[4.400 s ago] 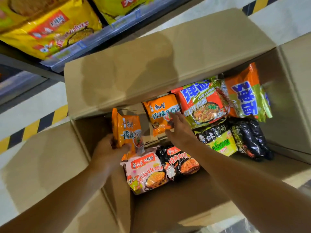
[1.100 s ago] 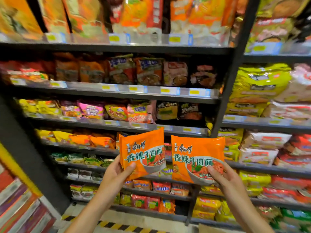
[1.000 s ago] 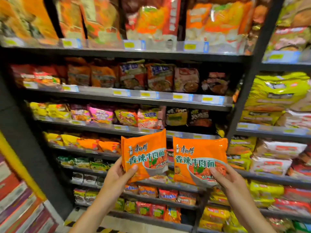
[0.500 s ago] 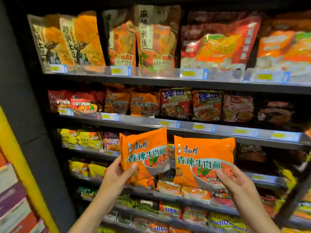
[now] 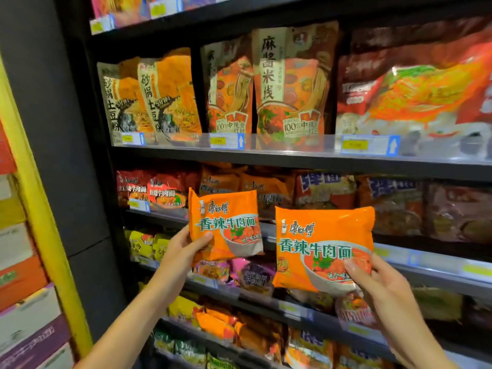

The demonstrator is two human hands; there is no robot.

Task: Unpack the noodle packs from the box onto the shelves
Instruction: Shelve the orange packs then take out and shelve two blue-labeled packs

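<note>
Orange noodle packs, one pinched in the left hand [image 5: 183,251] and one in the right hand [image 5: 383,291], hang before the matching orange row [image 5: 239,182]; slide each upright behind that row's front packs.

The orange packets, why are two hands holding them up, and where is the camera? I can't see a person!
The camera sits on the person's head and looks forward and down, so you see only their arms and hands. The left hand grips one orange noodle pack by its lower left corner. The right hand grips another orange noodle pack by its lower right corner. Both packs are upright, with the printed fronts facing the camera. In front of them are dark shop shelves full of other noodle packets, with little price tags along the edges. Neither pack is on a shelf yet.
</note>
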